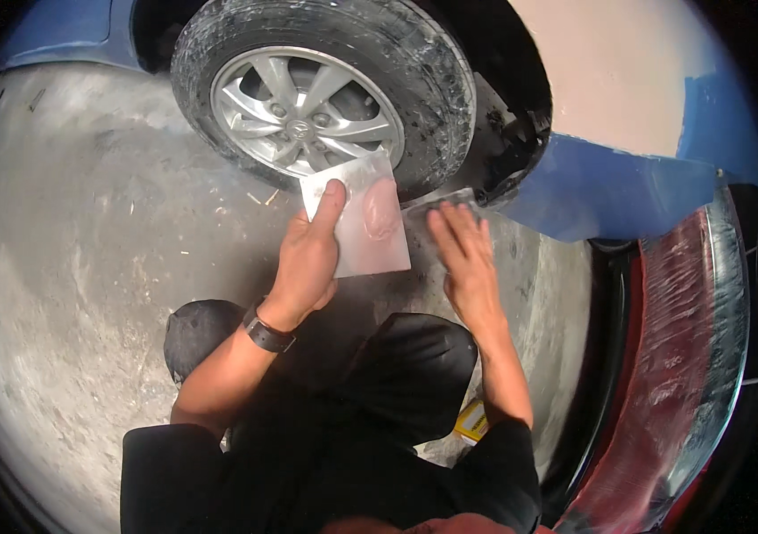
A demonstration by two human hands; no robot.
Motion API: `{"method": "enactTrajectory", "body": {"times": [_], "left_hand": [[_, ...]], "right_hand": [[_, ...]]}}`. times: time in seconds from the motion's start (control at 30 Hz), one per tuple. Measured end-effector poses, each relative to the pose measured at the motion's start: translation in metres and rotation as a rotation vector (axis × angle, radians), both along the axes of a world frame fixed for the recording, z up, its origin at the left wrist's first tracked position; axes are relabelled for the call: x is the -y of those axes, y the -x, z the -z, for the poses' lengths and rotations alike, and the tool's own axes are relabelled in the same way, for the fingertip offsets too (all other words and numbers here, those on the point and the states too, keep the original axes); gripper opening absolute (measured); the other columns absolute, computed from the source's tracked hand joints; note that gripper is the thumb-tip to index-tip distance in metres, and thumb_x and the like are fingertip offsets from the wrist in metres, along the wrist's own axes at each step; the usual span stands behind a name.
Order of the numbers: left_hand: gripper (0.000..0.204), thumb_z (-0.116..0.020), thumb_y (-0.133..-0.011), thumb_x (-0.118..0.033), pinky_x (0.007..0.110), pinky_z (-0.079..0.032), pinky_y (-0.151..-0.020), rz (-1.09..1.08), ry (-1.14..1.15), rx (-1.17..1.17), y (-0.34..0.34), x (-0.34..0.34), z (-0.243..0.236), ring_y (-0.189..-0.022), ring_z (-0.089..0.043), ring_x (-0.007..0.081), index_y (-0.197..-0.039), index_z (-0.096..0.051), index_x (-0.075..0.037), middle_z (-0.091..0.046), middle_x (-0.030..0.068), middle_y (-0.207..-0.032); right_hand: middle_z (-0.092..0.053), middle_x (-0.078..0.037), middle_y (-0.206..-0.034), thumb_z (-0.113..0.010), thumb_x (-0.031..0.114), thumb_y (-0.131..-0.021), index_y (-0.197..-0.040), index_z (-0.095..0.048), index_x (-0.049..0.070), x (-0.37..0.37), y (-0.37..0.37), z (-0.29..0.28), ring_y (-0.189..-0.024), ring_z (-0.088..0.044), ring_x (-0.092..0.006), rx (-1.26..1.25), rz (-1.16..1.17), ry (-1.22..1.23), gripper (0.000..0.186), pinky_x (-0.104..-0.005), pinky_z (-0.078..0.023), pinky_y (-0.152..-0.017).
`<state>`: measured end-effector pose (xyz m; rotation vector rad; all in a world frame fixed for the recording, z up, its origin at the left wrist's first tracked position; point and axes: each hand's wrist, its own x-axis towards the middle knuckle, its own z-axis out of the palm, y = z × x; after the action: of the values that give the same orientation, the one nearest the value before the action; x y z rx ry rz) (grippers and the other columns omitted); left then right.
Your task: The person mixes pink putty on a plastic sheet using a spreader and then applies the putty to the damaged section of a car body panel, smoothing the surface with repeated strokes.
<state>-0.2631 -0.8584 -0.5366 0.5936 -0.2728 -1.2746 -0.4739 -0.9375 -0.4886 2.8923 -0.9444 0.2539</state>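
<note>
My left hand (306, 258) grips a pale square mixing board (354, 245), thumb on top and the other fingers hidden beneath. On the board's right part lies a smeared patch of pink filler paste (382, 212). Just to the right, my right hand (472, 271) holds a thin, flat greyish putty spreader (462, 198) under its outstretched fingers. The spreader's left edge is close to the board; blur hides whether they touch. In front of both hands is a car body panel (619, 62) with a large beige area bordered by blue.
A dusty tyre (437, 98) with a silver alloy wheel (299, 129) stands just beyond the board. At the right, a red bumper (664, 374) is covered in clear plastic film. A yellow box (472, 420) sits on the concrete floor (76, 294) beside my right knee.
</note>
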Motion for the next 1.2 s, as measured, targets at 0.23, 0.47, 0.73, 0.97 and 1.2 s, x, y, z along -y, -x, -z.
{"method": "enactTrajectory", "body": {"times": [0.23,0.47,0.73,0.97,1.2], "left_hand": [[0.038,-0.055,-0.103,-0.039,0.023,-0.038,-0.055,-0.08,-0.336,0.42,-0.004,0.006,0.02,-0.063,-0.048,0.0035,-0.095,-0.069,-0.004,-0.06,-0.0052,-0.075],[0.037,-0.055,-0.103,-0.038,0.021,-0.033,-0.052,-0.065,-0.198,0.462,0.001,0.005,0.02,-0.061,-0.044,0.0009,-0.091,-0.069,-0.006,-0.057,-0.0077,-0.072],[0.053,-0.049,-0.104,-0.044,0.026,-0.031,-0.047,0.06,-0.188,0.508,-0.001,0.004,0.015,-0.054,-0.04,0.0033,-0.074,-0.064,-0.004,-0.049,-0.0065,-0.059],[0.039,-0.051,-0.104,-0.038,0.023,-0.045,-0.06,0.073,-0.196,0.247,-0.001,0.01,0.008,-0.068,-0.058,0.0068,-0.106,-0.068,-0.003,-0.068,0.0006,-0.083],[0.039,-0.05,-0.105,-0.039,0.021,-0.035,-0.049,0.068,-0.207,0.352,-0.003,0.007,0.006,-0.055,-0.047,0.0013,-0.091,-0.067,-0.006,-0.059,-0.0059,-0.069]], "right_hand": [[-0.051,-0.018,-0.141,-0.057,0.0,-0.077,-0.136,-0.06,0.011,-0.05,-0.028,-0.014,-0.135,-0.045,-0.038,-0.073,-0.074,-0.01,0.06,-0.0613,-0.028,-0.113],[-0.048,-0.017,-0.144,-0.059,0.006,-0.079,-0.137,-0.058,0.014,-0.04,-0.025,-0.016,-0.139,-0.039,-0.04,-0.087,-0.061,0.162,0.059,-0.0672,-0.02,-0.113],[-0.053,-0.016,-0.14,-0.06,0.004,-0.077,-0.132,-0.062,0.013,-0.033,-0.026,-0.029,-0.135,-0.046,-0.0365,-0.007,-0.063,0.098,0.056,-0.0676,-0.021,-0.112],[-0.055,-0.018,-0.139,-0.048,-0.021,-0.071,-0.133,-0.061,0.003,-0.015,-0.025,-0.005,-0.131,-0.049,-0.0413,0.598,-0.125,-0.455,0.068,-0.0399,-0.039,-0.111],[-0.047,-0.016,-0.147,-0.054,-0.017,-0.07,-0.144,-0.05,0.014,-0.009,0.004,0.015,-0.133,-0.046,-0.0427,0.131,0.035,-0.043,0.081,-0.0553,-0.035,-0.112]]}}
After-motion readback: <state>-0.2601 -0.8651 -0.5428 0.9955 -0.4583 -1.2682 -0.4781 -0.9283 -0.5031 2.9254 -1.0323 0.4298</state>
